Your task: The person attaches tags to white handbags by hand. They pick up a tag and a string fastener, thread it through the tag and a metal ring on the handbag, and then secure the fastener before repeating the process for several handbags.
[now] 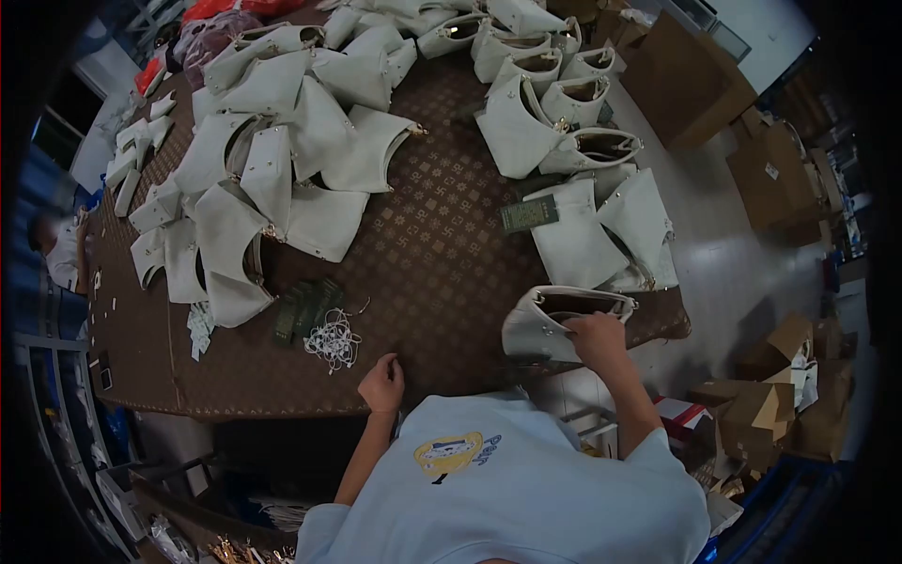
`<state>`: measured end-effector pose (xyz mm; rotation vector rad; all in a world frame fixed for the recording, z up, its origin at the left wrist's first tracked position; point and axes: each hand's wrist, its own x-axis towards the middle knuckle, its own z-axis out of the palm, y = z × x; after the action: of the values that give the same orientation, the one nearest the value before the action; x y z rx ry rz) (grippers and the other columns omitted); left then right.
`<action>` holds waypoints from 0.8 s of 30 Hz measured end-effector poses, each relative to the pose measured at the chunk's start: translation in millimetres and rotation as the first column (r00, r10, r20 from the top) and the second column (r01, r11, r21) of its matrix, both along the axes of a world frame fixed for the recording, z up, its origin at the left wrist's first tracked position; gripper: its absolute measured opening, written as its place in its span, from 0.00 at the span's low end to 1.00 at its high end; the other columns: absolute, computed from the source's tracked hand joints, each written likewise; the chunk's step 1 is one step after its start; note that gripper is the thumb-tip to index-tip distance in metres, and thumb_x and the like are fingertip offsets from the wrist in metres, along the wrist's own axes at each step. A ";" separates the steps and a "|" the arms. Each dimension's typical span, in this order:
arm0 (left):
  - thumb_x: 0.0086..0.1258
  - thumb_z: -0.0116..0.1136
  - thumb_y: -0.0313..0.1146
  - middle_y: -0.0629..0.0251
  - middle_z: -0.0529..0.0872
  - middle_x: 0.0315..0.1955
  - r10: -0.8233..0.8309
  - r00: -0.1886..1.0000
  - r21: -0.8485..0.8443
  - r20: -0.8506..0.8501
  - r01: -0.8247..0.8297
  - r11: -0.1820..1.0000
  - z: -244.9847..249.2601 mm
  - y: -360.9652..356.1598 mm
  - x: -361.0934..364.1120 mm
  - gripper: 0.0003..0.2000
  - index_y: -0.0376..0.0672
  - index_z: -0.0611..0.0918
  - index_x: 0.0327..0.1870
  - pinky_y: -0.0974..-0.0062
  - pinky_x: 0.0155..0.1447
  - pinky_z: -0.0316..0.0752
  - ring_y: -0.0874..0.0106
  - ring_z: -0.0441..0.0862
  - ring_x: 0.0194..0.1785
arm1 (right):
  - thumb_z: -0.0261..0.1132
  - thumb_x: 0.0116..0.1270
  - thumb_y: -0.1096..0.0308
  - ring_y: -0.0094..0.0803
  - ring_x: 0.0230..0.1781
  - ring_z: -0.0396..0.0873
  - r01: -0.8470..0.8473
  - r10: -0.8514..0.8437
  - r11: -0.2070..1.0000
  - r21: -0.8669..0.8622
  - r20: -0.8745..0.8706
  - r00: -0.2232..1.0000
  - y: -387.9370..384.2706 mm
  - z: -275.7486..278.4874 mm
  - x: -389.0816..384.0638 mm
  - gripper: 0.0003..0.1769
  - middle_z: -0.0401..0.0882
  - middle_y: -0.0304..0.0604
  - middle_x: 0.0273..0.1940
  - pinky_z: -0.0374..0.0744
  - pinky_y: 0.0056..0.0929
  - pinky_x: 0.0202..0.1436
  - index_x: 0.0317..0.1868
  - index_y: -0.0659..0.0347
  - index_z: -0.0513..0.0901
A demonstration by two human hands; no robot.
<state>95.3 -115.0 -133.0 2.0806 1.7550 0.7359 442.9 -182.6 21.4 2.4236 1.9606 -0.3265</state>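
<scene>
- At the near right edge of the brown patterned tablecloth [437, 254], one white shoulder bag [531, 329] sits by the right hand [598, 338], which covers part of its near side.
- The right hand's fingers lie at the bag's near rim, some fingertips out of sight at the opening; I cannot tell whether they pinch the rim or only rest there.
- The bag's interior is dark, its contents hard to make out.
- The left hand [382, 381] is loosely curled above the near table edge; whether it pinches anything small cannot be told.
- On the left, a heap of overlapping white bags [324, 221] numbers at least ten, the farthest cut off by the top of the view.
- On the right, two white bags lie flat just beyond the one at hand, with one printed green card [529, 214] at their left side; farther off, at least six stand with mouths open.
- Near left lie one tangle of white strings [333, 340] and what seem to be at least two dark green cards [286, 315], too dim to read.
- The shoulder bag's mouth faces up, slightly tipped toward the near side; its long axis runs left to right.
</scene>
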 end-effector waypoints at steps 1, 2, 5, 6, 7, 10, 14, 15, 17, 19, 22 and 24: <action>0.59 0.59 0.32 0.63 0.80 0.19 -0.001 0.999 -0.017 -0.035 0.001 1.000 2.2 -0.4 -0.2 0.05 0.49 0.82 0.36 0.70 0.26 0.72 0.64 0.79 0.23 | 0.61 0.51 0.69 0.36 0.31 0.79 -0.012 0.012 1.000 0.023 0.009 1.000 -3.9 0.4 17.1 0.08 0.80 0.39 0.25 0.74 0.38 0.38 0.31 0.49 0.85; 0.59 0.59 0.32 0.63 0.80 0.19 0.010 1.000 0.005 -0.027 -0.010 1.000 3.4 -0.2 -0.2 0.05 0.49 0.82 0.36 0.70 0.26 0.72 0.64 0.79 0.23 | 0.62 0.51 0.68 0.37 0.34 0.78 0.018 -0.018 1.000 0.012 0.040 0.999 -7.9 -0.6 33.9 0.09 0.81 0.40 0.27 0.73 0.39 0.43 0.34 0.49 0.84; 0.59 0.59 0.32 0.63 0.81 0.19 0.021 1.000 -0.021 -0.019 -0.022 1.000 5.0 -1.2 1.2 0.05 0.49 0.82 0.36 0.69 0.26 0.72 0.64 0.79 0.23 | 0.64 0.50 0.69 0.39 0.43 0.76 0.059 -0.074 0.992 0.111 0.136 0.988 -8.4 -9.0 48.9 0.14 0.81 0.40 0.34 0.69 0.42 0.54 0.40 0.51 0.83; 0.59 0.59 0.32 0.63 0.81 0.19 0.025 1.000 -0.044 -0.008 -0.025 0.999 5.6 -0.4 1.6 0.05 0.49 0.82 0.36 0.69 0.26 0.72 0.64 0.79 0.23 | 0.64 0.50 0.70 0.39 0.48 0.74 0.068 -0.108 0.977 0.204 0.189 0.976 -5.4 -6.9 50.2 0.17 0.80 0.40 0.39 0.65 0.45 0.59 0.43 0.52 0.81; 0.59 0.59 0.32 0.63 0.81 0.19 0.029 1.000 -0.068 0.001 -0.029 0.997 5.1 -0.3 1.6 0.05 0.49 0.82 0.36 0.69 0.27 0.73 0.63 0.80 0.23 | 0.64 0.50 0.70 0.39 0.48 0.74 0.061 -0.105 0.974 0.220 0.195 0.975 -2.4 -4.3 49.3 0.17 0.80 0.40 0.39 0.65 0.45 0.59 0.43 0.52 0.81; 0.58 0.59 0.32 0.64 0.80 0.18 0.039 0.999 -0.001 0.017 -0.039 0.999 0.0 -1.3 1.4 0.06 0.50 0.81 0.36 0.68 0.26 0.72 0.63 0.79 0.22 | 0.64 0.48 0.73 0.40 0.54 0.70 0.090 -0.102 0.964 0.251 0.033 0.994 6.0 -2.9 41.6 0.23 0.77 0.42 0.46 0.60 0.49 0.62 0.49 0.56 0.77; 0.58 0.59 0.32 0.63 0.80 0.18 0.037 0.999 0.021 0.021 -0.038 0.999 0.2 -2.1 2.9 0.05 0.50 0.81 0.36 0.67 0.26 0.72 0.62 0.79 0.23 | 0.64 0.48 0.72 0.42 0.55 0.69 0.014 -0.023 0.984 0.180 0.047 0.999 4.0 -20.8 45.2 0.24 0.77 0.44 0.47 0.61 0.46 0.61 0.50 0.55 0.77; 0.58 0.59 0.32 0.63 0.81 0.19 0.043 0.999 0.019 0.016 -0.043 0.999 0.6 -2.8 3.2 0.05 0.50 0.81 0.36 0.67 0.26 0.72 0.63 0.79 0.23 | 0.64 0.48 0.72 0.42 0.55 0.69 0.004 -0.015 0.982 0.190 0.057 0.998 7.0 -13.5 46.4 0.24 0.77 0.44 0.47 0.61 0.46 0.61 0.50 0.55 0.77; 0.58 0.59 0.32 0.63 0.81 0.19 0.049 0.999 0.027 0.017 -0.049 0.998 1.3 -2.5 3.8 0.05 0.49 0.81 0.36 0.67 0.26 0.72 0.63 0.79 0.23 | 0.65 0.49 0.71 0.42 0.55 0.70 -0.037 0.055 0.991 0.131 -0.133 0.990 7.7 12.5 43.7 0.24 0.77 0.45 0.47 0.63 0.45 0.60 0.51 0.55 0.77; 0.58 0.59 0.32 0.63 0.81 0.19 0.061 0.998 -0.033 0.008 -0.061 0.998 1.2 -2.9 4.2 0.05 0.49 0.81 0.35 0.67 0.26 0.72 0.63 0.80 0.23 | 0.65 0.50 0.70 0.43 0.54 0.70 -0.053 0.072 0.993 0.109 -0.182 0.981 11.5 34.4 42.1 0.24 0.78 0.44 0.46 0.64 0.43 0.60 0.51 0.53 0.77; 0.58 0.59 0.32 0.63 0.81 0.20 0.064 0.998 0.020 0.014 -0.064 0.998 -1.1 -3.1 4.5 0.05 0.49 0.81 0.35 0.67 0.27 0.73 0.63 0.80 0.24 | 0.65 0.54 0.68 0.43 0.52 0.73 0.053 0.000 0.993 0.108 -0.438 0.899 23.2 63.4 36.1 0.21 0.79 0.45 0.44 0.67 0.40 0.58 0.51 0.54 0.76; 0.58 0.59 0.32 0.63 0.81 0.20 0.077 0.997 0.017 0.006 -0.078 0.997 1.8 -3.4 4.4 0.05 0.49 0.81 0.35 0.67 0.27 0.73 0.63 0.80 0.24 | 0.65 0.58 0.65 0.42 0.51 0.74 0.180 -0.078 0.978 0.104 -0.622 0.779 33.1 78.1 26.6 0.19 0.79 0.45 0.43 0.69 0.38 0.57 0.51 0.55 0.76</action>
<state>99.7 -118.4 -131.2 2.0295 1.8417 0.7807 469.5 -149.5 99.5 2.8148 2.0817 -1.1484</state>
